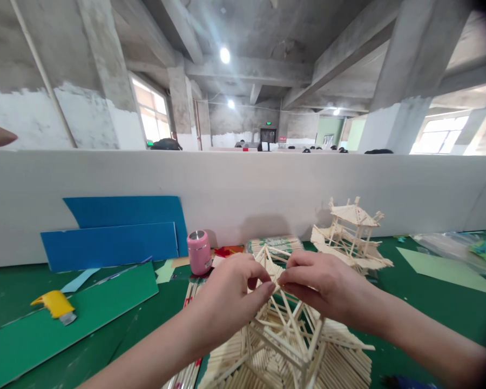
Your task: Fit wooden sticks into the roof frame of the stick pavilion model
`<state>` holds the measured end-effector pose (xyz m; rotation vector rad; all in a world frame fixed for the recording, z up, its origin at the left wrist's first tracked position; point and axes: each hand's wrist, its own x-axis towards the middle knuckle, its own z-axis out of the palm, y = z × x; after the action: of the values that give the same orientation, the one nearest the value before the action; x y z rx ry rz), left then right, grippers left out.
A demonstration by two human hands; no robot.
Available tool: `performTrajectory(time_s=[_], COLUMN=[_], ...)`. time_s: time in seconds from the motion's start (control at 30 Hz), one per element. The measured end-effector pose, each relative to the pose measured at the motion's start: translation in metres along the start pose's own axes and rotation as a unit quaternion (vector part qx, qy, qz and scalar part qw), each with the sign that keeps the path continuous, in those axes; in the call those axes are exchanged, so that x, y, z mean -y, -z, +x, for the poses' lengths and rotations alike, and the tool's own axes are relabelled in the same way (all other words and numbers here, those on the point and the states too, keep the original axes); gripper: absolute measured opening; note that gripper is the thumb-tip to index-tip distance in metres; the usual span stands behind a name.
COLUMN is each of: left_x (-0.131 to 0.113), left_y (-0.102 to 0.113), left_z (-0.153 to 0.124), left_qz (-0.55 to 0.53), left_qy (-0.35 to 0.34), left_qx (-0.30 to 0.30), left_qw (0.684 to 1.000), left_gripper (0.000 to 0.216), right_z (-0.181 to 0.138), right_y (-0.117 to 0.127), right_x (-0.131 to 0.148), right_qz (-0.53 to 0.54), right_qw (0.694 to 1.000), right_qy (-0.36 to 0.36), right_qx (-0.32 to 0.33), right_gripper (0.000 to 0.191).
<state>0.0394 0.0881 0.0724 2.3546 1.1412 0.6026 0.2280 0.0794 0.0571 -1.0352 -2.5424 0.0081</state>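
A model pavilion of thin wooden sticks [285, 340] stands on the green table right in front of me. My left hand [230, 294] and my right hand [319, 286] meet at its top. Both pinch the sticks of the roof frame [272, 258], fingertips almost touching each other. A second, finished stick pavilion [350, 232] stands farther back to the right, against the white partition.
A pink cylinder can [198, 252] stands behind my left hand. A yellow utility knife [56, 305] lies at the left on a green sheet [65, 324]. Blue boards [117, 232] lean on the white partition [243, 183]. Loose sticks [188, 373] lie beside the model. Plastic bags [457, 243] lie far right.
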Motion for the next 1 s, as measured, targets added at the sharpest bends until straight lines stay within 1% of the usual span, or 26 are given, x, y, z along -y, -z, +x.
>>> performTrajectory(time_s=[0.27,0.5,0.63,0.77,0.9,1.0], left_x=[0.0,-0.003,-0.003,-0.003,-0.002,-0.001], left_y=[-0.011,-0.013,-0.01,-0.001,0.007,0.008], left_z=[0.008,0.01,0.009,0.01,0.011,0.01], left_qz=[0.061,0.085,0.079,0.074,0.074,0.059], left_qy=[-0.027,-0.029,-0.04,-0.052,-0.045,-0.029], left_qx=[-0.01,0.002,0.015,0.016,0.014,0.027], left_qw=[0.998,0.996,0.996,0.996,0.996,0.997], left_gripper=[0.02,0.02,0.026,0.029,0.031,0.031], right_z=[-0.001,-0.001,-0.001,-0.002,-0.003,-0.003], right_y=[-0.001,-0.001,-0.001,-0.002,-0.004,-0.003], right_x=[0.0,-0.002,-0.002,-0.003,-0.003,-0.003], right_qz=[0.012,0.013,0.016,0.017,0.016,0.018], right_qw=[1.0,1.0,0.999,1.0,1.0,0.999], right_qy=[0.005,0.008,0.014,0.01,0.01,0.013], right_qx=[-0.008,-0.014,-0.023,-0.022,-0.023,-0.025], right_gripper=[0.019,0.016,0.016,0.016,0.017,0.017])
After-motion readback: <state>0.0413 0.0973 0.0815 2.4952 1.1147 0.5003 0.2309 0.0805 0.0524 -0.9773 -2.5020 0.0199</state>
